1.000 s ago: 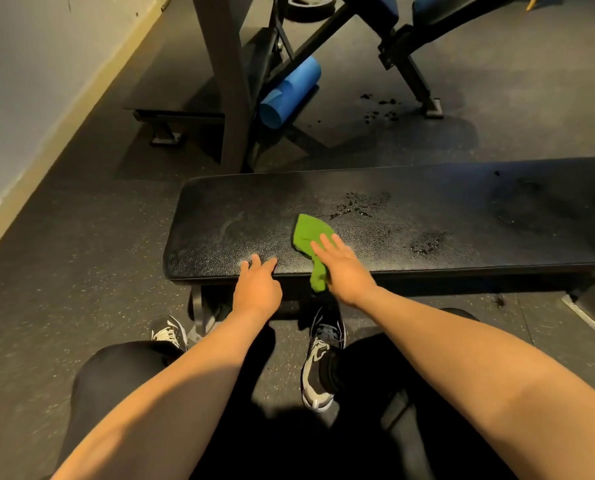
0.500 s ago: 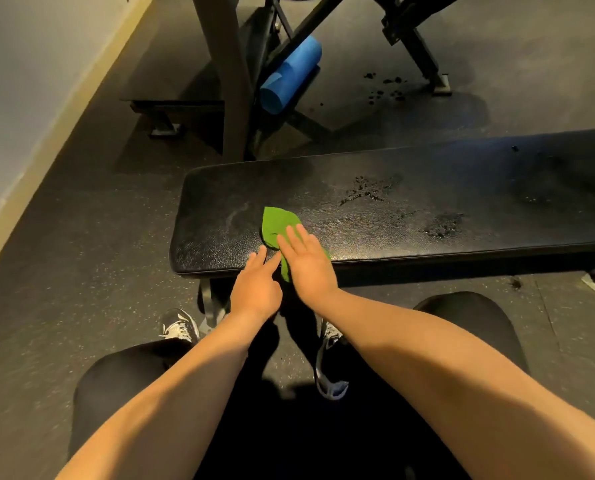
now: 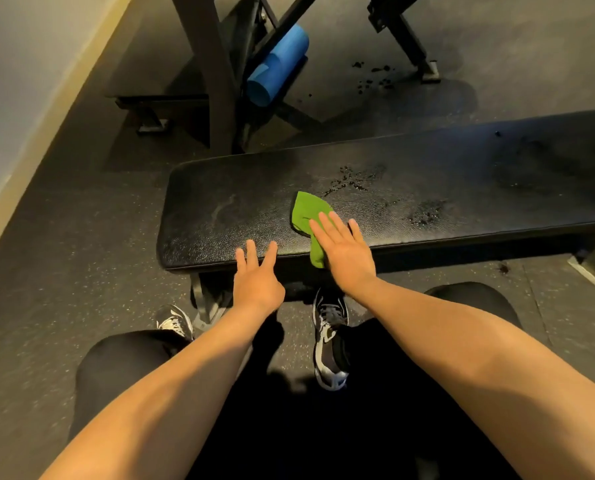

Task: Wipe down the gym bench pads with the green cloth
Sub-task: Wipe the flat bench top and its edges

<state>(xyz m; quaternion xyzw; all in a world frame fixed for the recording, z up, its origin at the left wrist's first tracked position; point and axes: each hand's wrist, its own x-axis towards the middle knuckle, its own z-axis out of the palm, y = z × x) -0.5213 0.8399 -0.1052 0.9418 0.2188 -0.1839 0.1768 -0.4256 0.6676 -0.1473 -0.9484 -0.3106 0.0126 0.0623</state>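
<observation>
The right hand (image 3: 346, 252) lies flat with straight fingers on the green cloth (image 3: 308, 211), pressing it against the near half of the bench (image 3: 462, 161). It does not grip the cloth. The cloth's far end fans out ahead of the fingertips and its near end droops over the front edge. The left hand (image 3: 256, 280) holds nothing. Its fingers are spread, with the tips resting on the bench's front edge just left of the cloth.

Because the cloth is only pinned, a fast stroke could make it bunch up or slide out from under the palm. The hanging end could also pull it off the edge. Two dark speckled patches (image 3: 353, 178) sit just beyond and to the right of the cloth. They may be droplets or grit; the dim light makes it hard to say. A single light pass would likely smear them rather than lift them. If the pad is wet, the bracing left fingertips could skid.

The pad is black, pebbled vinyl with a dull sheen. Around it is a dark speckled rubber floor (image 3: 64, 254) and a pale wall (image 3: 22, 64) at the left. Behind the bench stands a steel frame carrying a blue foam roller (image 3: 277, 65).
</observation>
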